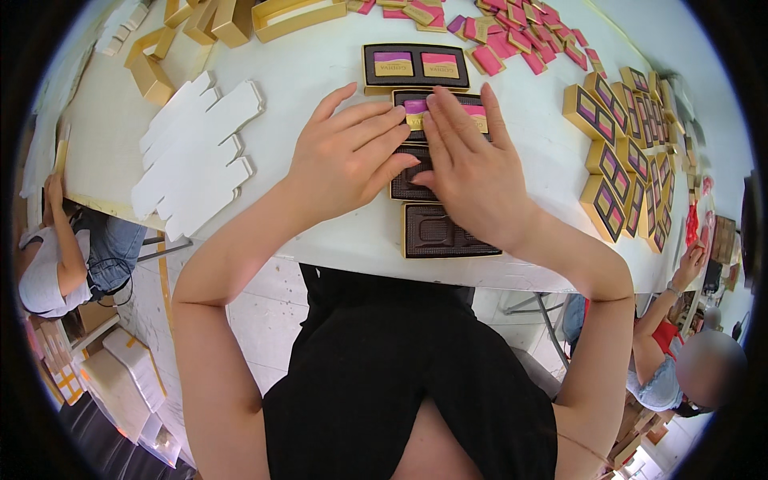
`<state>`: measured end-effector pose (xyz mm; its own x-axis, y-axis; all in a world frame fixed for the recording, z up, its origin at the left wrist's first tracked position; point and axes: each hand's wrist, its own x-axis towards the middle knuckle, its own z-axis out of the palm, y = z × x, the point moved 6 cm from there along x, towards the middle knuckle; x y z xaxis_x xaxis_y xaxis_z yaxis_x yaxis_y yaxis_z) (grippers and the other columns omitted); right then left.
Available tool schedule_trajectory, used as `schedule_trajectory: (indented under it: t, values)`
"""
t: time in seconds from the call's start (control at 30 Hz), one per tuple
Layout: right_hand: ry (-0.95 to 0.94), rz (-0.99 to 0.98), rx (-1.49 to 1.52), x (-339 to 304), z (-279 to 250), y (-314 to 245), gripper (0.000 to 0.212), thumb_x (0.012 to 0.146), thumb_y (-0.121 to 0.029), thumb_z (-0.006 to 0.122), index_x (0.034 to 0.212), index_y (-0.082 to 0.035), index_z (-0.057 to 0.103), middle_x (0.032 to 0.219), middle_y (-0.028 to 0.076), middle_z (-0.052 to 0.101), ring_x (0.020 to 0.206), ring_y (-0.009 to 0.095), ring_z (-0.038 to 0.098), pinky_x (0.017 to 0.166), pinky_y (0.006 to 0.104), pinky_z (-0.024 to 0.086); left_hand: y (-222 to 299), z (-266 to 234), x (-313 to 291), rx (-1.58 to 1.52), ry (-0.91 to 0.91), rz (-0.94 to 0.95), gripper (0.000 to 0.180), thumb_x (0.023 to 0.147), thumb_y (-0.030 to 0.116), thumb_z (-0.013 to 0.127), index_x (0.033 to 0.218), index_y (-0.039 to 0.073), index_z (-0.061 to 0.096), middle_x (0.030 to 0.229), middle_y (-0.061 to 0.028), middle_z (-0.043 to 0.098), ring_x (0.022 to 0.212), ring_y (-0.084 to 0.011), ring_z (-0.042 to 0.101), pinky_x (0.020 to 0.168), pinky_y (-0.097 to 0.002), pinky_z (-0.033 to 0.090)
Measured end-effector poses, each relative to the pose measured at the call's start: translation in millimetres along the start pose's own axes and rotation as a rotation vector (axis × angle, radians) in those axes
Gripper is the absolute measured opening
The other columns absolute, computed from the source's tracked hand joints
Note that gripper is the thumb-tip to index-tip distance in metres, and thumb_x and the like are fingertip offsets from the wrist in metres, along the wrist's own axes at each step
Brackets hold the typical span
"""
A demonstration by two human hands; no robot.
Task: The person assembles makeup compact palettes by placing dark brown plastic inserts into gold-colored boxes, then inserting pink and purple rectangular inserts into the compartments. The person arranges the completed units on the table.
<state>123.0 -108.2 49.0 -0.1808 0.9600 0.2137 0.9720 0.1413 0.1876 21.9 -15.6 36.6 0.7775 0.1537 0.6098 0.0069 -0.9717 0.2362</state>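
Several small gold-edged boxes with dark brown moulded trays stand in a column in front of me. The farthest box (414, 84) holds a purple-and-gold and a pink-and-gold flat square. Over the second box, my left hand (348, 152) lies with fingers stretched, their tips at its purple-and-gold square (414, 106). My right hand (478, 172) is also stretched out flat, its fingertips over the middle of that box beside the pink-and-gold square (478, 118). Both hands partly cover the third box (406, 188). Nearest me, the fourth box (436, 232) shows bare tray hollows.
Loose pink and purple squares (512, 36) are heaped at the far side. Filled boxes (604, 204) stand grouped at right. White card pieces (192, 152) lie left, with gold box parts (232, 20) beyond. One person (60, 256) sits at left, another (660, 360) at right.
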Motion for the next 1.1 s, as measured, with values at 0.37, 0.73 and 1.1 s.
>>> schedule_trajectory:
  t: [0.37,0.73,1.1]
  values:
    - [0.343,0.238,0.152,51,57,180,0.029,0.085,-0.013,0.068,0.111,0.0,0.068,0.091,0.012,0.07,0.085,0.027,0.066,0.078,0.0371,0.052,5,21,5,-0.038,-0.34,0.029,0.062,0.086,0.025,0.07,0.143,0.009,0.048,0.15,-0.0038,0.047,0.142,-0.0238,0.039,0.118,-0.0586,0.018]
    - [0.168,0.269,0.585,14,-22,101,0.023,0.084,-0.024,0.074,0.094,-0.004,0.07,0.08,0.011,0.069,0.076,0.025,0.068,0.065,0.0374,0.052,2,18,-3,0.152,-0.31,-0.027,0.062,0.09,0.04,0.064,0.142,0.011,0.049,0.149,-0.004,0.047,0.14,-0.0215,0.041,0.114,-0.0638,0.019]
    - [-0.049,0.027,0.325,-64,-25,31,0.057,0.086,-0.046,0.064,0.124,-0.004,0.062,0.134,0.008,0.057,0.127,0.03,0.052,0.106,0.0533,0.037,29,13,-2,-0.114,-0.352,0.196,0.08,0.074,0.053,0.071,0.14,0.012,0.053,0.15,-0.0017,0.047,0.144,-0.0214,0.037,0.119,-0.0579,0.021]
